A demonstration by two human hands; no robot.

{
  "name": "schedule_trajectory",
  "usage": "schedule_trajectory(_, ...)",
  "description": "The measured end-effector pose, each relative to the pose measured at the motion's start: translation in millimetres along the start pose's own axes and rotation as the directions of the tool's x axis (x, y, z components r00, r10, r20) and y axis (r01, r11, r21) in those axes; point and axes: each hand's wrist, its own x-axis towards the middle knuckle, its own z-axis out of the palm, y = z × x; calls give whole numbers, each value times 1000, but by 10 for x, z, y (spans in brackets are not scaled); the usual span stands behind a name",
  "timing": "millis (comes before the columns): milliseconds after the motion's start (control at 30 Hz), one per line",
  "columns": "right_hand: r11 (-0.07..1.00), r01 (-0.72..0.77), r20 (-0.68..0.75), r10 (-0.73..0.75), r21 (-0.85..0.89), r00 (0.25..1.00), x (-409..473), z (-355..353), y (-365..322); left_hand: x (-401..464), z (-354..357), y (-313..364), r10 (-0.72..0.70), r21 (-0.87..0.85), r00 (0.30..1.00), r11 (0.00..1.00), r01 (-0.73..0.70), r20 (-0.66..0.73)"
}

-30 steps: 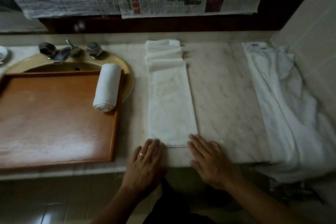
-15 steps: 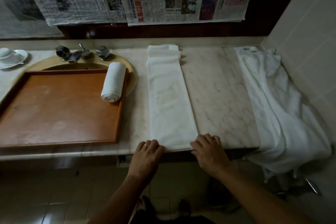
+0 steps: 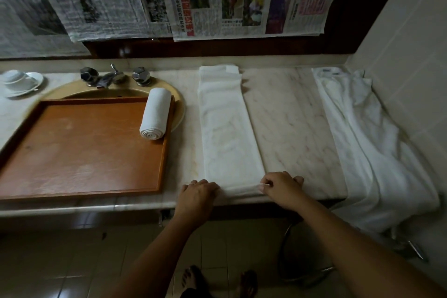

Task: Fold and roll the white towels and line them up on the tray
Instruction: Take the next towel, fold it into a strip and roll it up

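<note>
A white towel folded into a long strip lies on the marble counter, running from the back wall to the front edge. My left hand and my right hand each pinch a near corner of the strip, whose near end is lifted into a small first curl. One rolled white towel lies at the right side of the wooden tray, which sits over the sink. A heap of loose white towels lies at the counter's right end and hangs over the edge.
Taps stand behind the yellow sink. A white cup and saucer sit at the far left. Newspapers hang on the wall above. A tiled wall closes the right side. My feet show on the floor tiles.
The bunched far end of the strip has been pulled flat. My hands went from lying flat beside the near end to pinching its corners and lifting it into a curl.
</note>
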Motion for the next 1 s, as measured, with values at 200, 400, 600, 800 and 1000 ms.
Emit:
schedule_trajectory(200, 996, -86, -36, 86, 2, 996, 30, 26, -95, 42, 0, 181, -134, 74, 990, 988, 137, -46)
schedule_trajectory(400, 905, 146, -289, -275, -399, 917, -74, 190, -73, -68, 105, 238, -58, 185, 989, 979, 82, -134)
schedule_trajectory(600, 801, 339, -192, -480, -493, 856, -208, 317, 69, -162, 223, 103, 217, 298, 963, 940, -163, -159)
schedule_trajectory(800, 812, 373, -157, -483, -448, 862, -198, 275, 179, -245, 242, 65, 236, 267, 969, 941, -207, -80)
schedule_trajectory(1000, 825, 379, -5, -420, -420, 908, -97, 152, 150, -159, 108, 59, 190, 278, 982, 943, -181, -8)
